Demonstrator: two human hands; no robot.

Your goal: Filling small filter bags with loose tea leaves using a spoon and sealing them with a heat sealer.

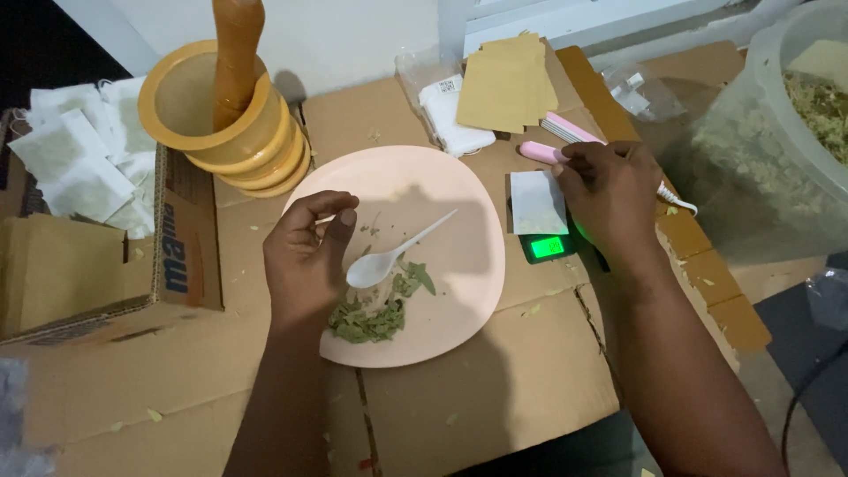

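The left hand (306, 256) rests curled on the pink plate (459, 283), empty. A white spoon (389, 256) and dried leaves (375, 314) lie just beside its fingers. The right hand (609, 190) pinches a white sachet (539, 201) lying on the small scale (549, 247).

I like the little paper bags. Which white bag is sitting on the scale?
The single white bag under the right hand, lying flat on the small scale with the green screen. The other white bags are heaped in the cardboard box at far left.
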